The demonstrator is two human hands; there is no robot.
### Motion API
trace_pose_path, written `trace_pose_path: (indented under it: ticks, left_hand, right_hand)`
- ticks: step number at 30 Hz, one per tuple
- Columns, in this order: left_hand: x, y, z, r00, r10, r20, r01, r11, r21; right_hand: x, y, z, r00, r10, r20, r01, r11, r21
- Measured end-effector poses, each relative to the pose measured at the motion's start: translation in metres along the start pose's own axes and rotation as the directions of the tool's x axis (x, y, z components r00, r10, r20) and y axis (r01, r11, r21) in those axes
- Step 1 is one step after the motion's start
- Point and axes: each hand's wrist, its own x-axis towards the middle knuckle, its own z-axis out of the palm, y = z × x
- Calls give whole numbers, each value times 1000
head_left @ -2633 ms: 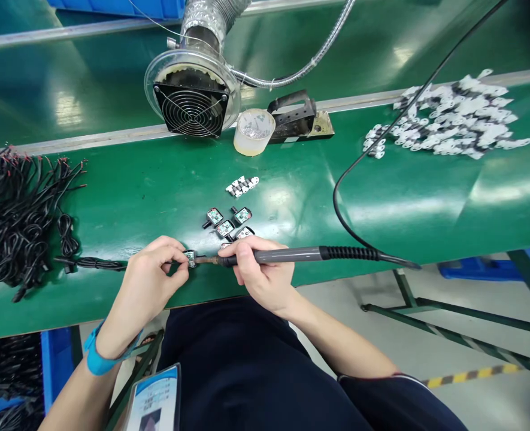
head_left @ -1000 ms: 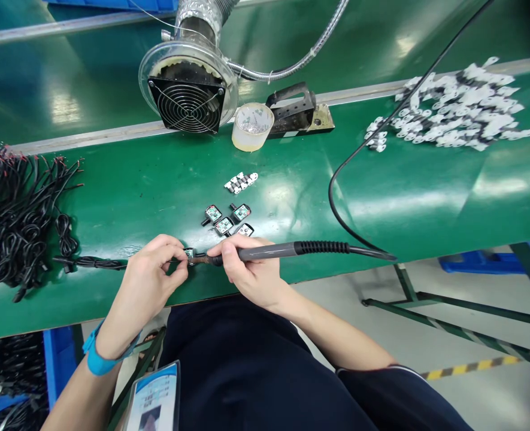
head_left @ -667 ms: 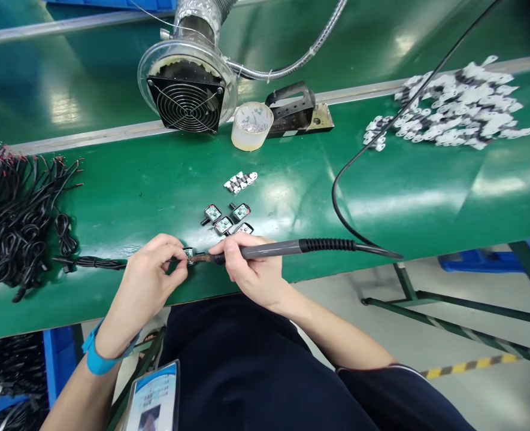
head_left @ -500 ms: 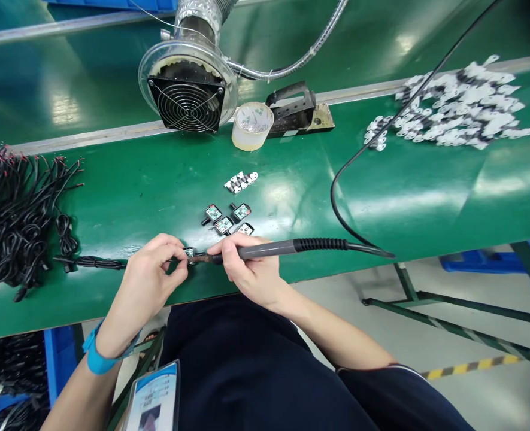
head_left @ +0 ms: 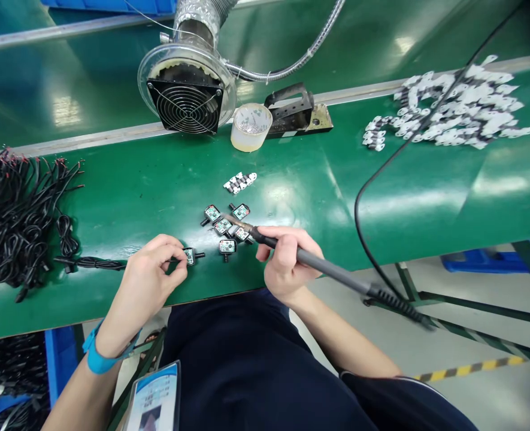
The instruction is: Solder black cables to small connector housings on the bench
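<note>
My left hand (head_left: 159,269) is closed in a pinch on a black cable (head_left: 100,263), whose bundled part lies on the bench to the left. At those fingertips sits a small black housing with a green circuit board (head_left: 190,256); whether the wire ends are joined to it is hidden. My right hand (head_left: 291,263) grips a soldering iron (head_left: 323,263), its tip pointing up and left. The tip hovers over or near several similar small circuit modules (head_left: 227,246) grouped on the green bench. Whether it touches one cannot be made out.
A fume extractor fan (head_left: 186,106) hangs at the back. Beside it stand a tape roll (head_left: 250,129) and a soldering iron stand (head_left: 291,111). White and black parts (head_left: 462,108) are piled right, a small strip (head_left: 240,182) lies mid-bench, and black cables (head_left: 13,221) heap left.
My right hand has drawn the soldering iron away from the module at my left fingertips, moving right and turning its tip up-left. One module it covered now shows. My left hand stays in place.
</note>
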Motion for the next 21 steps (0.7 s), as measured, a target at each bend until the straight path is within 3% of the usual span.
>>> trace_pose_path:
  ticks: [3,6,12,21]
  left_hand:
    - [0,0,0,1000,20,-9,-20,1000,-4]
    - [1,0,0,1000,20,-7,-20,1000,10]
    - [1,0,-2,1000,10,4,-10,1000,27]
    - [-4,-4,-3,998,63,-19,-62,998,22]
  right_hand:
    - [-7,20,-1,976,-218,-3,217,970,-109]
    - [-8,34,0,945,-324,32,324,923,-207]
    - [-4,36,2,917,-384,110,399,866,-301]
    - [0,37,1,924,-376,75,381,882,-278]
